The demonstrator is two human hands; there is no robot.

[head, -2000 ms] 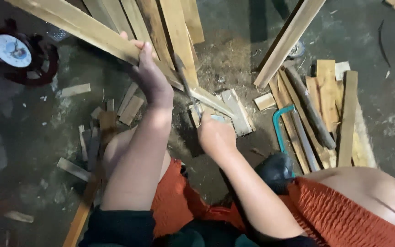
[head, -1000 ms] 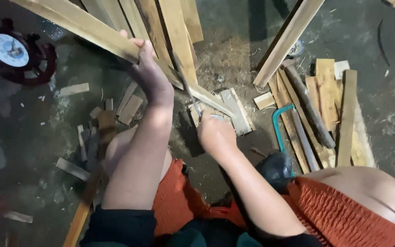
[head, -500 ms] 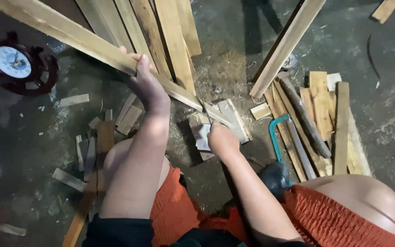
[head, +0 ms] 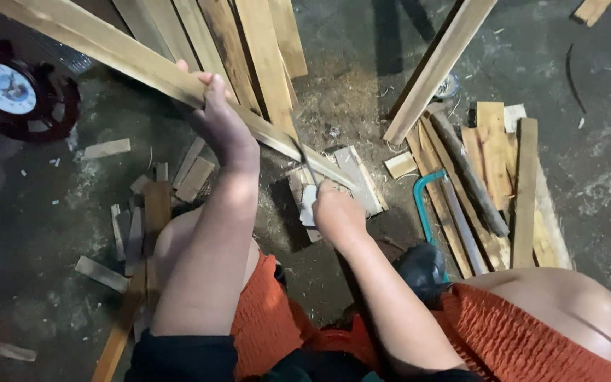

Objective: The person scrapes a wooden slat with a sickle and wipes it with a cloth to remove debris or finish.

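Both arms outstretched: left hand (head: 222,122) grips plank (head: 107,53), right hand (head: 335,212) saw (head: 305,161).

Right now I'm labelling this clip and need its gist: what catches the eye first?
The left hand grips a long pale plank slanting across the upper left, while the right hand drives a saw at its lower end. A hacksaw with a teal frame lies among wood offcuts at right, and a round clock sits far left.

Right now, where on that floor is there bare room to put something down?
Bare concrete lies at the upper right, past the flat boards. Another open patch sits below the round clock. Between the left hand and right hand, offcuts and planks crowd the ground.
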